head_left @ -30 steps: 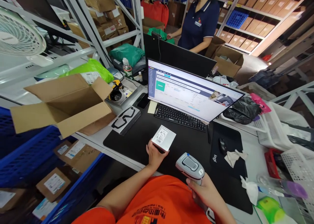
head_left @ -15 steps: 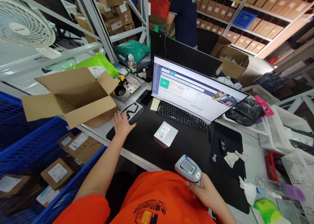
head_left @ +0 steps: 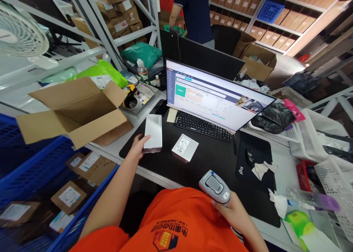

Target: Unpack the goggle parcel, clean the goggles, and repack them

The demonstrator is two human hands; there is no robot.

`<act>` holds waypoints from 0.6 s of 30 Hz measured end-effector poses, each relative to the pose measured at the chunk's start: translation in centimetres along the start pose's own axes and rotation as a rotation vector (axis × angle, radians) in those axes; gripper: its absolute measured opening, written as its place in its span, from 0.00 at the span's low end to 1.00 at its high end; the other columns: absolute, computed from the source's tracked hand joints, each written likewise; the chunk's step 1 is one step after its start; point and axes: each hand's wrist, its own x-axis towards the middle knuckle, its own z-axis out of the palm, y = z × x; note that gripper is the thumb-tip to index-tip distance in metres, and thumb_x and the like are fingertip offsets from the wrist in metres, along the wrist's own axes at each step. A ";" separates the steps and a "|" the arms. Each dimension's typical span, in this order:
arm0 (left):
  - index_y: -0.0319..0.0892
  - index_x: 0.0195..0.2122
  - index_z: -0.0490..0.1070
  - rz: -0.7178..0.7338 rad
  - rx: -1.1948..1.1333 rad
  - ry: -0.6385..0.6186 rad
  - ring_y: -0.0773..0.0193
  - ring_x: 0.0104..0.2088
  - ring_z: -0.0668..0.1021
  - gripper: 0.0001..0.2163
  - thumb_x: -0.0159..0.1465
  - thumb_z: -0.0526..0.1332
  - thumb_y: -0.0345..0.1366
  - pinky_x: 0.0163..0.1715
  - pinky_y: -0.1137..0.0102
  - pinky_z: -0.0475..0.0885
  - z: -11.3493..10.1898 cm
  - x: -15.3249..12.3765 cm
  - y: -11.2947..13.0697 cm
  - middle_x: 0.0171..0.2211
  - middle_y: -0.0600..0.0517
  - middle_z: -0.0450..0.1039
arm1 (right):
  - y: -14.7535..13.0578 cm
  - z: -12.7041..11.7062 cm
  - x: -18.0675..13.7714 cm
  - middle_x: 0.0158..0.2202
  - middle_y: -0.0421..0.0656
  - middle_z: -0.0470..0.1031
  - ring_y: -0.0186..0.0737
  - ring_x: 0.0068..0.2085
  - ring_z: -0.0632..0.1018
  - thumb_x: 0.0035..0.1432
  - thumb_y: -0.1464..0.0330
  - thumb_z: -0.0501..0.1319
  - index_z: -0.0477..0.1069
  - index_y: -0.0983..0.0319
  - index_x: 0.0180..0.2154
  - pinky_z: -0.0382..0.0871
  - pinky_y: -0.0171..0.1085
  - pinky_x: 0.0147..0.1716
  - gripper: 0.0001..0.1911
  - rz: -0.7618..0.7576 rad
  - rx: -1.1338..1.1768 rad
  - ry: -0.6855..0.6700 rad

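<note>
My left hand [head_left: 139, 145] is closed on the near left side of a pale, flat product box [head_left: 153, 131], tilted over the left part of the black desk mat [head_left: 162, 167]. The side of this box that faces me looks plain. To its right, a smaller silver box [head_left: 185, 148] with a white barcode label lies flat on the mat. My right hand [head_left: 228, 208] grips a grey handheld barcode scanner [head_left: 215, 186] near my body; its handle is mostly hidden by the fingers.
An open cardboard box [head_left: 79, 116] stands left of the mat, above a blue crate [head_left: 110, 182] of parcels. Behind the mat are a keyboard [head_left: 202, 126] and a lit monitor [head_left: 217, 95]. A mouse [head_left: 249, 156] lies right. A person [head_left: 194, 14] stands beyond.
My left hand has taken hold of the box it was resting on and turned it, so the printed face no longer shows. My right hand still holds the scanner.
</note>
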 end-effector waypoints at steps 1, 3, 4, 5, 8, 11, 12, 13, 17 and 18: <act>0.39 0.51 0.69 -0.049 -0.093 -0.046 0.42 0.47 0.80 0.29 0.60 0.59 0.60 0.47 0.45 0.77 0.1 -0.9 0.1 0.46 0.37 0.76 | -0.1 0.0 -0.1 0.44 0.50 0.82 0.54 0.48 0.80 0.57 0.63 0.66 0.79 0.63 0.45 0.74 0.45 0.50 0.15 -0.004 0.010 0.000; 0.41 0.44 0.71 -0.166 -0.339 -0.118 0.46 0.43 0.81 0.26 0.62 0.55 0.60 0.43 0.48 0.79 0.2 -2.6 0.6 0.40 0.41 0.78 | -0.5 0.0 -0.4 0.36 0.48 0.81 0.54 0.43 0.80 0.55 0.61 0.67 0.79 0.62 0.40 0.76 0.43 0.44 0.13 -0.007 0.020 0.002; 0.43 0.41 0.71 -0.244 -0.494 -0.152 0.47 0.41 0.82 0.23 0.62 0.55 0.59 0.41 0.49 0.79 0.1 -3.5 1.0 0.39 0.42 0.78 | -0.8 0.1 -0.5 0.32 0.47 0.80 0.54 0.41 0.80 0.54 0.61 0.69 0.79 0.62 0.38 0.77 0.43 0.41 0.13 -0.011 0.018 0.008; 0.44 0.40 0.71 -0.349 -0.682 -0.184 0.48 0.40 0.81 0.21 0.62 0.57 0.57 0.39 0.50 0.80 0.0 -4.3 1.5 0.38 0.44 0.78 | -1.1 0.1 -0.6 0.29 0.46 0.79 0.53 0.40 0.80 0.52 0.60 0.70 0.79 0.61 0.37 0.77 0.42 0.39 0.13 -0.021 0.012 0.016; 0.45 0.38 0.72 -0.608 -1.084 -0.234 0.50 0.37 0.81 0.16 0.61 0.63 0.52 0.34 0.53 0.79 -0.3 -6.5 3.3 0.36 0.47 0.78 | -2.3 0.3 -0.3 0.26 0.45 0.76 0.50 0.35 0.78 0.48 0.61 0.71 0.78 0.60 0.34 0.75 0.40 0.33 0.12 -0.076 -0.015 0.008; 0.46 0.42 0.73 -0.630 -1.183 -0.242 0.51 0.37 0.81 0.16 0.63 0.61 0.53 0.34 0.53 0.80 -0.1 -8.0 4.2 0.38 0.47 0.79 | -3.5 1.0 0.4 0.26 0.44 0.75 0.45 0.31 0.75 0.49 0.63 0.69 0.76 0.61 0.30 0.73 0.38 0.31 0.09 -0.145 -0.042 -0.051; 0.46 0.43 0.73 -0.609 -1.203 -0.248 0.51 0.38 0.81 0.17 0.63 0.61 0.53 0.35 0.53 0.80 0.0 -8.4 4.1 0.39 0.47 0.79 | -3.8 1.3 0.7 0.26 0.44 0.75 0.43 0.29 0.74 0.50 0.63 0.69 0.76 0.61 0.29 0.72 0.37 0.30 0.08 -0.163 -0.049 -0.068; 0.46 0.43 0.73 -0.572 -1.208 -0.260 0.51 0.39 0.81 0.18 0.62 0.61 0.53 0.37 0.53 0.80 0.2 -8.7 3.7 0.40 0.46 0.79 | -3.9 1.5 0.9 0.25 0.44 0.75 0.41 0.28 0.73 0.50 0.64 0.68 0.75 0.61 0.28 0.72 0.37 0.29 0.08 -0.176 -0.055 -0.080; 0.45 0.49 0.73 -0.164 -0.950 -0.421 0.46 0.48 0.81 0.28 0.60 0.58 0.62 0.45 0.48 0.79 -0.2 -9.3 0.4 0.48 0.42 0.78 | -3.4 1.3 1.1 0.25 0.43 0.75 0.42 0.29 0.74 0.50 0.63 0.69 0.75 0.61 0.28 0.73 0.37 0.29 0.08 -0.192 -0.057 -0.081; 0.45 0.50 0.73 -0.044 -0.853 -0.457 0.43 0.49 0.80 0.32 0.58 0.57 0.67 0.46 0.45 0.78 -0.8 -9.3 -0.5 0.49 0.41 0.78 | -3.0 1.0 0.9 0.25 0.44 0.75 0.45 0.31 0.76 0.49 0.62 0.69 0.76 0.61 0.29 0.74 0.38 0.30 0.09 -0.192 -0.053 -0.066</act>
